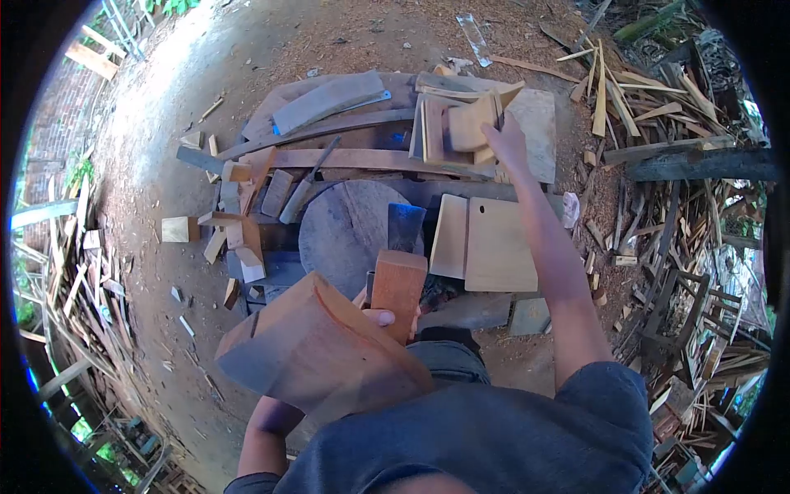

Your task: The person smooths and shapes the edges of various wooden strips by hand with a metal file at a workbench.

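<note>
My left hand is wrapped round a reddish-brown wooden block, its thumb across the near face. A large wedge-shaped piece of wood lies over my left forearm and hides much of it. My right arm reaches far forward, and my right hand grips the edge of a pale, curved wooden block. That block is among several upright boards at the back right of the low workbench. Beyond the reddish block, a dark flat metal blade rests over a round wooden stump.
Two pale boards lie right of the stump. A chisel-like tool and a small block lie left of it. Long planks span the bench. Offcuts crowd its left end; scrap wood piles flank the ground.
</note>
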`<state>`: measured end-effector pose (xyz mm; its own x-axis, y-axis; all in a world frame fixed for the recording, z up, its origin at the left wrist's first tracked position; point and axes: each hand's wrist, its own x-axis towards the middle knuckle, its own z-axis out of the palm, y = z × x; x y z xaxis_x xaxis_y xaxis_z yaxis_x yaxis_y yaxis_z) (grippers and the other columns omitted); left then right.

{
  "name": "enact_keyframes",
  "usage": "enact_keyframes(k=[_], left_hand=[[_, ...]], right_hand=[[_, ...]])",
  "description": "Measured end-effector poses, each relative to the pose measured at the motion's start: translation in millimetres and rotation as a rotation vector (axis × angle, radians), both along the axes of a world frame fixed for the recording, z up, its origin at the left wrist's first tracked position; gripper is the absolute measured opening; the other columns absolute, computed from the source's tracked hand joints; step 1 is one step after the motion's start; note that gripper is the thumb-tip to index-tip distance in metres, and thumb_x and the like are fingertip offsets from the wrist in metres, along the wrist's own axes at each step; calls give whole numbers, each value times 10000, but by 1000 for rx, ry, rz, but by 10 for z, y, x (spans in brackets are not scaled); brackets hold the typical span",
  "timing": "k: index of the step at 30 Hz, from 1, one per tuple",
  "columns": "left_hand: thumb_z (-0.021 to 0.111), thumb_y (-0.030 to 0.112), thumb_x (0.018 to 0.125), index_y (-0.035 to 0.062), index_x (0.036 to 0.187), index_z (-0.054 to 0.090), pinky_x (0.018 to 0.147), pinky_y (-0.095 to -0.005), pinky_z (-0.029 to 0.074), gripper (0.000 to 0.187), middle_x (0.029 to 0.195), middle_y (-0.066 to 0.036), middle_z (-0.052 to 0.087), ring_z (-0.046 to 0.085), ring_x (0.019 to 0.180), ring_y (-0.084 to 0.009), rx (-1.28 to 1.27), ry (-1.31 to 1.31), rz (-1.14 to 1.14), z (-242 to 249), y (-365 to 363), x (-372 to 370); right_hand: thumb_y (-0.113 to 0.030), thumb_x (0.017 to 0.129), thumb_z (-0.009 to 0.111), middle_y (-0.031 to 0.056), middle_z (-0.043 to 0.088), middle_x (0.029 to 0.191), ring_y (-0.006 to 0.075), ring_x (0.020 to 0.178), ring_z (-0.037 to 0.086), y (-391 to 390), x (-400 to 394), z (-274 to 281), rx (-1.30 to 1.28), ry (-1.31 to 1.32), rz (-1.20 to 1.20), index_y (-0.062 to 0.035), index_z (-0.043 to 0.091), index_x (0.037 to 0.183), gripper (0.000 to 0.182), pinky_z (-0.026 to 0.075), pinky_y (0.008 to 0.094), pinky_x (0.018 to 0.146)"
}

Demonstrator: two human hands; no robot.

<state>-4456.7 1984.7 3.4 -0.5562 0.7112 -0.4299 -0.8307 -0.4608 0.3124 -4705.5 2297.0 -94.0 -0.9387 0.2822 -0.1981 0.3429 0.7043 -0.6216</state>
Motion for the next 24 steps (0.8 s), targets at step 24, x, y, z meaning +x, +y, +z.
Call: enact_keyframes(k=[24], left_hand=[[738,296,739,-24,1216,486,758,-364,534,627,1004,-162,612,640,920,-253,-56,61,-65,54,-41,126]], right_hand=[[-216,888,622,129,666,1080,309,889,670,-996,1597,187,-319,202,459,-77,600,1180,325,535,401,768]])
